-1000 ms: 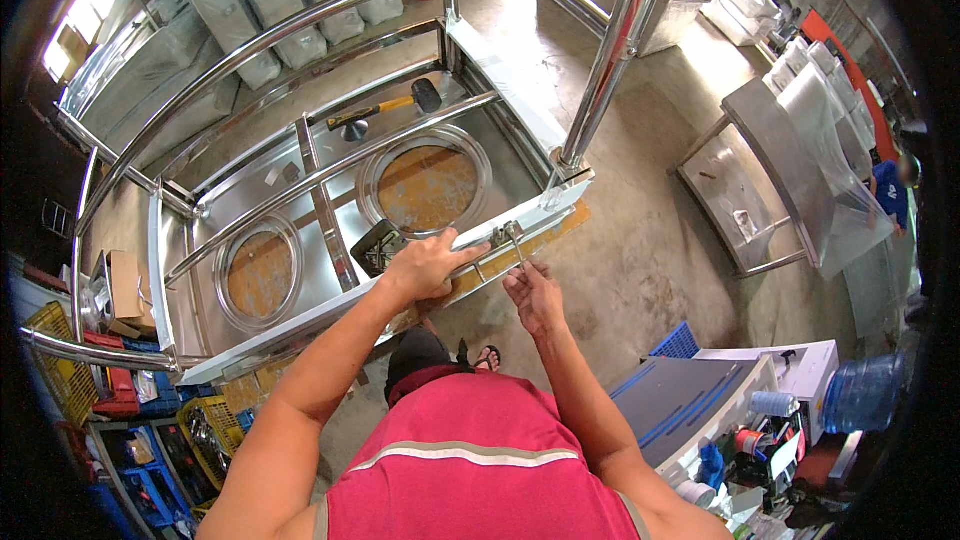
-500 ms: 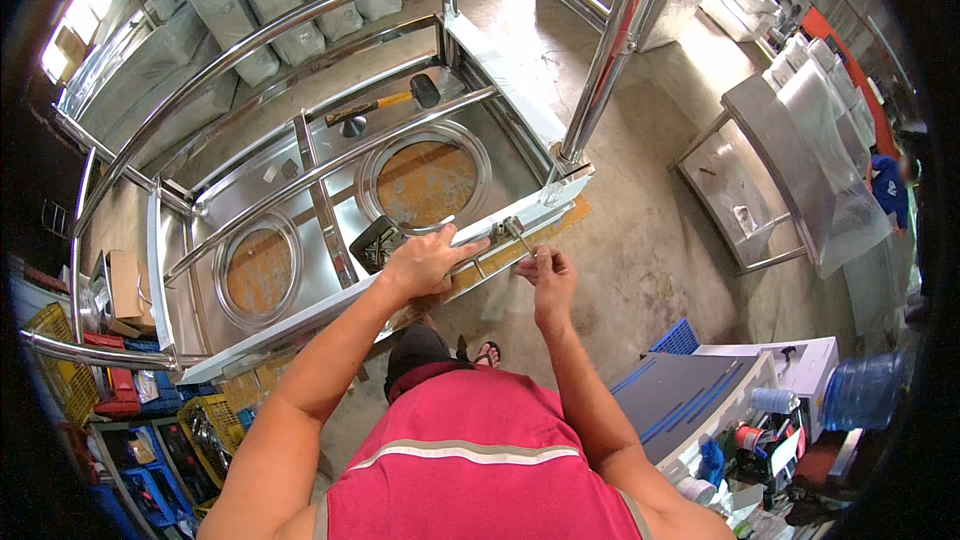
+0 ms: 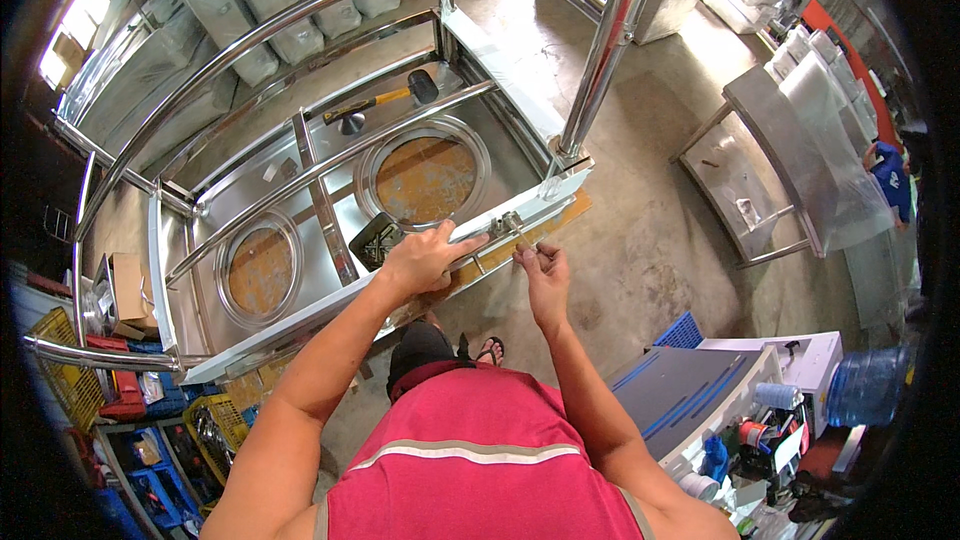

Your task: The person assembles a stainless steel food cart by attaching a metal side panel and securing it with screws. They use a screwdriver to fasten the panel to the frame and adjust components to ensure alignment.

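Observation:
An upturned stainless-steel stove frame with two round openings lies in front of me. Along its near edge runs a thin metal pipe, with a small metal valve fitting near the right corner. My left hand is closed over this pipe, index finger stretched along it toward the fitting; its lower fingers are partly hidden. Just right of the fitting, my right hand pinches a thin metal rod-like tool whose far end meets the fitting. A black burner part sits inside the frame beside my left hand.
A mallet with a black head and yellow-black handle lies inside the frame. Chrome tube rails rise around it. A steel table stands at right, a dark-topped bench at lower right. Bins fill the lower left.
My right hand has moved slightly left and down, and the tool has swung to a steeper angle at the fitting. My left hand stays in place.

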Demonstrator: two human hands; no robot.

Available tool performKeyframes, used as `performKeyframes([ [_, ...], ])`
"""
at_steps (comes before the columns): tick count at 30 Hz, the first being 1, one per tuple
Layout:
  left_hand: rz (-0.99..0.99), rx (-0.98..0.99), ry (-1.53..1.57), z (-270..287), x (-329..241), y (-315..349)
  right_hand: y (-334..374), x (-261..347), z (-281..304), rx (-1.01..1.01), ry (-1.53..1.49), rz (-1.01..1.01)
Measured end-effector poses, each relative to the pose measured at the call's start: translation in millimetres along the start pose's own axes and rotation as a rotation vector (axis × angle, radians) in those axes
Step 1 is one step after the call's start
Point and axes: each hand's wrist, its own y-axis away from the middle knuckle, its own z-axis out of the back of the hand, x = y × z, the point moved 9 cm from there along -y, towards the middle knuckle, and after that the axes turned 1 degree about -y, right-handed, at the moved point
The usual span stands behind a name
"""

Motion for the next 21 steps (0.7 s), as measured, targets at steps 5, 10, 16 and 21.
performKeyframes([
  [5, 0.014, 0.022, 0.002, 2, 0, -2, 1, -37, 1, 0.135, -0.17, -0.456],
  [10, 0.007, 0.025, 0.008, 1, -1, -2, 4, -49, -6, 0.05, -0.569, -0.66],
  [16, -0.003, -0.02, -0.015, 0, 0, -2, 0, -9, 4, -0.141, -0.251, -0.255],
  [21, 0.001, -0.006, -0.014, -4, 2, -2, 4, 17, -7, -0.038, 0.09, 0.012],
])
